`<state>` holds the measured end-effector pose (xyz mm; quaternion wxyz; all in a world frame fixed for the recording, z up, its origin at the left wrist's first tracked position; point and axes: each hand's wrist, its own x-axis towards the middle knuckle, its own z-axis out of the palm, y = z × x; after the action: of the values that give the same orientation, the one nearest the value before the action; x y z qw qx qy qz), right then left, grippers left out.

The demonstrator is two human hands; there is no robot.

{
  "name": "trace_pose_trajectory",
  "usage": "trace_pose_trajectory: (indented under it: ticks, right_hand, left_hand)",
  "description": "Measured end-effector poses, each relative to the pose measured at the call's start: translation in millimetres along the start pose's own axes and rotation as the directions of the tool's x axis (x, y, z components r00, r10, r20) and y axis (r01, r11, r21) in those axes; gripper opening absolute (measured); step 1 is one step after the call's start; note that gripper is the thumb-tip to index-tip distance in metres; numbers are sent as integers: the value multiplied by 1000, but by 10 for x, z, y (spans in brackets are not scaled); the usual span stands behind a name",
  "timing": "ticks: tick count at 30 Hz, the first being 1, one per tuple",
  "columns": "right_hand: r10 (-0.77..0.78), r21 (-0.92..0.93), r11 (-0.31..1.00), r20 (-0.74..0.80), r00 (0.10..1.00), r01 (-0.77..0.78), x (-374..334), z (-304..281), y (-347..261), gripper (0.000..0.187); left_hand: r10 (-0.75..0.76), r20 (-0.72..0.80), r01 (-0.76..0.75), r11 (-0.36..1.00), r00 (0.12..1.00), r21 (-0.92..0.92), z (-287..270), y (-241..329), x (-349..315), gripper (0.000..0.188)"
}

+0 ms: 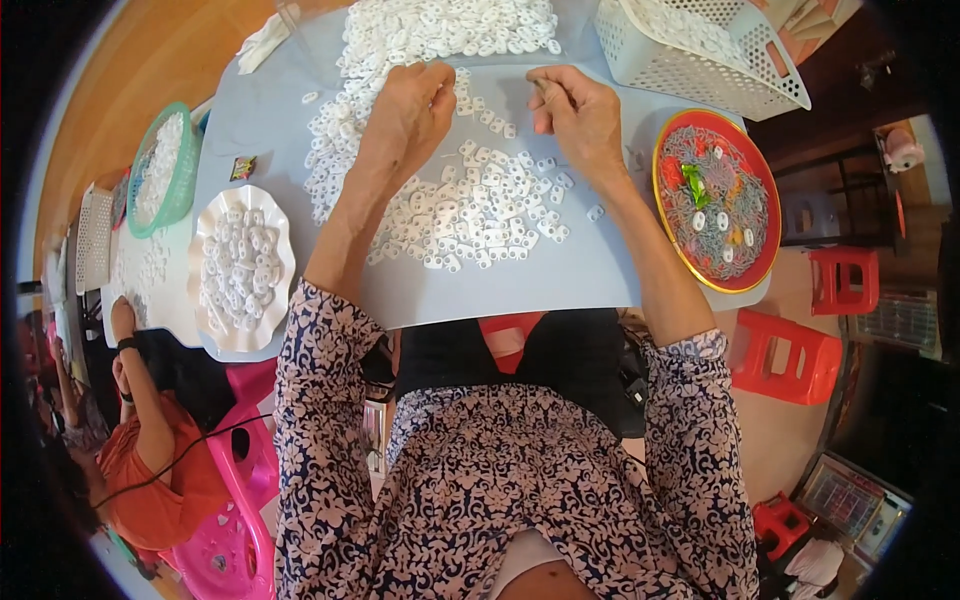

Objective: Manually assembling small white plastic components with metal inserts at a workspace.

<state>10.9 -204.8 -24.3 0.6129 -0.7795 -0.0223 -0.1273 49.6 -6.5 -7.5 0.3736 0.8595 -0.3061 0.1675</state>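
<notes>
My left hand [415, 110] is closed above the table, at the edge of a heap of small white plastic pieces with holes [450, 25]; its fingers hide whatever they hold. To its right, my right hand [580, 110] pinches thumb and fingers together around something small and dark that I cannot make out. Between my forearms lies a looser spread of the same white pieces [475, 210]. A round red tray with a gold rim [767, 255] sits beside my right forearm, full of thin grey pieces with a few white ones and a green wrapper [694, 184] on top.
Left on the table are a scalloped white dish [205, 325] of white pieces and a small wrapper [243, 167]. A white perforated basket [660, 65] stands far right. Beyond the left edge are a green basket [180, 195] and another person [165, 450]. Red stools [790, 355] stand right.
</notes>
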Motion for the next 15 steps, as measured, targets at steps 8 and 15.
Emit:
trace_pose_trajectory:
  ticks: [8, 15]
  right_hand:
    - [-140, -237, 966, -125, 982, 107, -20, -85, -29, 13]
    - [-80, -351, 933, -3, 997, 73, -86, -37, -61, 15]
  left_hand:
    - [-23, 171, -6, 986, 985, 166, 104, 8, -90, 14]
    - [24, 207, -63, 981, 978, 185, 55, 127, -183, 11]
